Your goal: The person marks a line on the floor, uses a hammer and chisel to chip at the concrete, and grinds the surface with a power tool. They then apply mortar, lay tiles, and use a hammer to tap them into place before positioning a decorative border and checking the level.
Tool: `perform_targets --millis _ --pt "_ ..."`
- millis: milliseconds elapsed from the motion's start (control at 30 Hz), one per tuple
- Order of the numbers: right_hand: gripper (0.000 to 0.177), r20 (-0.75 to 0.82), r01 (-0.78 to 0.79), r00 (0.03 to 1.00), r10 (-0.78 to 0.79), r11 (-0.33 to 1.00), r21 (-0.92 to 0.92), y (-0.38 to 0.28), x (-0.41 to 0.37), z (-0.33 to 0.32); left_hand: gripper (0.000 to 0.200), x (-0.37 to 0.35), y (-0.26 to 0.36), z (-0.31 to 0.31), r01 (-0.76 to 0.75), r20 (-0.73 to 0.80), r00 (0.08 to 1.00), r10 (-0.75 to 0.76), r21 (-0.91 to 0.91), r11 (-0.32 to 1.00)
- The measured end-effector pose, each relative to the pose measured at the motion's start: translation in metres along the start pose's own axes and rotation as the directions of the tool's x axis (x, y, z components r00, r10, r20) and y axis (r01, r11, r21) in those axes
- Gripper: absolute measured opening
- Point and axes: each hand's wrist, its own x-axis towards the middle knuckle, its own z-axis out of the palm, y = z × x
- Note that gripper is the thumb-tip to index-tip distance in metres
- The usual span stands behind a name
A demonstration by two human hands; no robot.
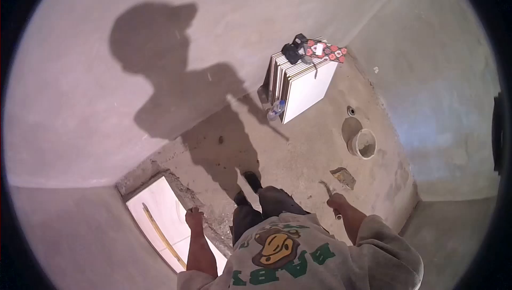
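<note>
My right hand (pixel 336 202) is closed round the handle of a small hammer-like tool (pixel 326 187), its head pointing up and away from me. On the other side, my left hand (pixel 194 218) hangs beside the white tiles (pixel 162 199) laid at the lower left, its fingers curled; whether it holds anything is too small to tell. A long, thin yellowish strip (pixel 160 234) lies across those tiles, left of my left hand. Rough, broken mortar (pixel 184 191) borders the tiles.
A stack of large tiles (pixel 312 90) stands against the wall, with a patterned item (pixel 333 53) and a black item (pixel 292 51) on top. Beside it is a plastic bottle (pixel 276 110). A bucket (pixel 365 144), a pipe opening (pixel 351 111) and a floor hole (pixel 343 178) are at right.
</note>
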Motion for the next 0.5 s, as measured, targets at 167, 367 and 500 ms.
perform_targets --millis 167,367,500 --pt "0.038 0.173 0.066 0.978 -0.115 0.962 0.264 0.023 -0.044 0.061 0.015 -0.005 -0.025 -0.002 -0.123 0.155 0.984 0.089 0.227 0.966" --pt "0.049 0.215 -0.264 0.959 0.182 0.848 0.46 0.033 -0.097 0.108 0.028 -0.036 0.101 -0.014 0.322 0.428 0.888 -0.168 -0.318 0.892" --pt "0.057 0.285 -0.31 0.943 0.174 0.774 0.552 0.07 -0.089 0.144 0.022 -0.012 0.15 0.01 0.28 0.534 0.844 -0.047 -0.363 0.889"
